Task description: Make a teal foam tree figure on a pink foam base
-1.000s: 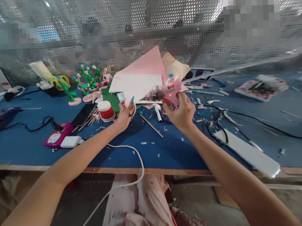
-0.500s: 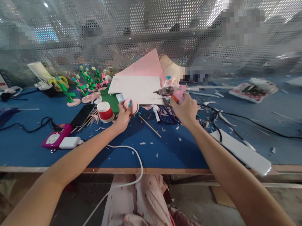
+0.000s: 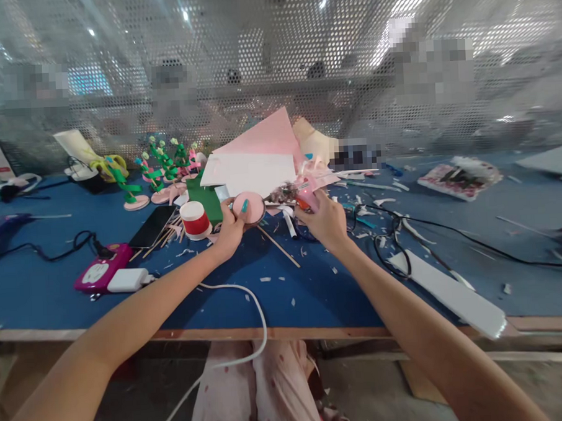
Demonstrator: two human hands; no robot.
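Observation:
My left hand (image 3: pixel 229 230) pinches a round pink disc (image 3: pixel 255 206) above the table, its thumb lying across the face. My right hand (image 3: pixel 327 222) is wrapped round a pink hot glue gun (image 3: pixel 311 195), and a glue stick pokes out behind it. The gun's dark, grimy nozzle (image 3: pixel 280 192) points left and is close to the disc's right edge; I cannot tell if they touch. A red and white tape roll (image 3: pixel 196 221) stands left of the disc. Behind both hands lie white board (image 3: pixel 251 168) and pink sheets (image 3: pixel 268 133).
Small green paper plants (image 3: pixel 165 172) on pink bases stand at the back left. Nearer are a phone (image 3: pixel 154 226), a purple socket adapter (image 3: pixel 101 268) and a white cable (image 3: pixel 247 292). Cords, paper scraps and a white strip (image 3: pixel 452 296) lie to the right. A perforated metal screen (image 3: pixel 274 55) rises behind.
My right hand has brought the glue gun leftward, its nozzle now near the disc. The disc has stayed in my left hand, turned more face-up. The view has tilted slightly upward.

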